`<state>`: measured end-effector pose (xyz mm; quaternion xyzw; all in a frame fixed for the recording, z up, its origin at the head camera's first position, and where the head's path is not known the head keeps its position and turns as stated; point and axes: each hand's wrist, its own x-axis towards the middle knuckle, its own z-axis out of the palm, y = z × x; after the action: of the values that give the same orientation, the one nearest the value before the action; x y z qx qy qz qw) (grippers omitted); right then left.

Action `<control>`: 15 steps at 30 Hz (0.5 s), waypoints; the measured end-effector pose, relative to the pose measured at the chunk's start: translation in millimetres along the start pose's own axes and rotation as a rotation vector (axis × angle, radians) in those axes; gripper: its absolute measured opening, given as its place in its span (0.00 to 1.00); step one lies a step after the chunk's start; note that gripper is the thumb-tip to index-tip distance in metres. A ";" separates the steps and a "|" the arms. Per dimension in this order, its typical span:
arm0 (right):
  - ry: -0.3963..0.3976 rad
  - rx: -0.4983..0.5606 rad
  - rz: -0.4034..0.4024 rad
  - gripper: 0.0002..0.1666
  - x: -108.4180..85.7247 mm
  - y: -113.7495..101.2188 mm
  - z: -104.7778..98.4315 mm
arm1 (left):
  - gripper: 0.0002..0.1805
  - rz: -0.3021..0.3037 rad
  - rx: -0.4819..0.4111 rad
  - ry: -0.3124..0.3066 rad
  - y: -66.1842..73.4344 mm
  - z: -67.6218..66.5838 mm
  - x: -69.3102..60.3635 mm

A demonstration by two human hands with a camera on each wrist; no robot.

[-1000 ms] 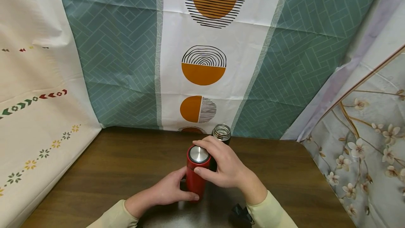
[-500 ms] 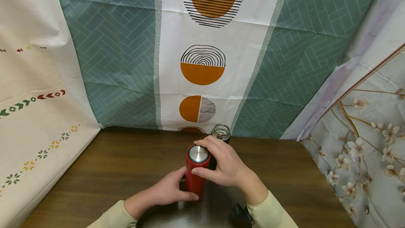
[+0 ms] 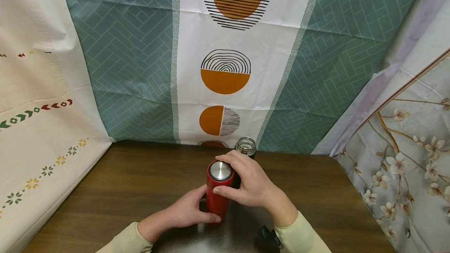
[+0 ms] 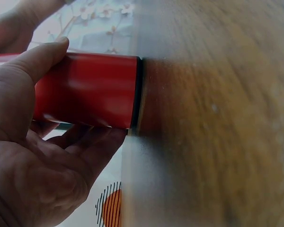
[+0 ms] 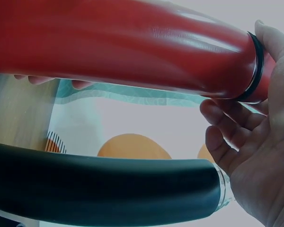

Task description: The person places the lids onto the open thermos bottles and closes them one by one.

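Note:
A red bottle (image 3: 218,202) with a silver-topped lid (image 3: 220,171) stands upright on the table. My left hand (image 3: 188,210) grips its lower body; in the left wrist view the thumb and fingers of that hand (image 4: 42,146) wrap the red body (image 4: 90,90) just above its base. My right hand (image 3: 251,182) holds the lid, thumb in front and fingers behind. In the right wrist view this hand (image 5: 255,127) curls at the top end of the red bottle (image 5: 132,47), beside the black ring. A black bottle (image 5: 109,184) with an uncovered metal mouth (image 3: 246,145) stands behind, partly hidden by my right hand.
The wooden table (image 3: 140,175) extends to both sides. A small black object (image 3: 268,238) lies beside my right sleeve. Patterned cloths hang behind the table (image 3: 133,69) and at the left (image 3: 42,89) and right (image 3: 415,159).
Between the earlier frames my right hand and its thumb shift very slightly at the lid. Both hands keep their grip, and the bottles stay in place.

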<state>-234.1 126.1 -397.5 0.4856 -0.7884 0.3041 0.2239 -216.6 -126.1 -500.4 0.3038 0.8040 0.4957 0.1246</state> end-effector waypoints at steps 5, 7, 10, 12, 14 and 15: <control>-0.004 0.001 -0.003 0.40 -0.8 0.3 0.7 | 0.36 -0.001 0.005 0.000 -1.4 0.1 0.3; -0.003 0.000 -0.006 0.40 -1.2 0.4 0.9 | 0.36 0.000 0.005 0.000 -2.3 0.2 0.5; -0.004 0.002 -0.008 0.40 -1.5 0.3 1.2 | 0.36 -0.007 0.002 0.000 -3.3 0.6 0.5; -0.005 0.003 -0.009 0.40 -1.5 0.3 1.2 | 0.36 -0.006 -0.002 0.001 -3.3 0.6 0.5; -0.006 0.006 -0.009 0.40 -1.5 0.3 1.2 | 0.36 -0.010 -0.005 0.000 -3.1 0.7 0.2; -0.007 0.007 -0.009 0.40 -1.4 0.3 1.2 | 0.36 -0.010 -0.006 0.001 -3.2 0.6 0.2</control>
<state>-233.8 126.3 -399.3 0.4910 -0.7860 0.3040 0.2206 -217.7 -126.6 -503.4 0.2994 0.8040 0.4977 0.1278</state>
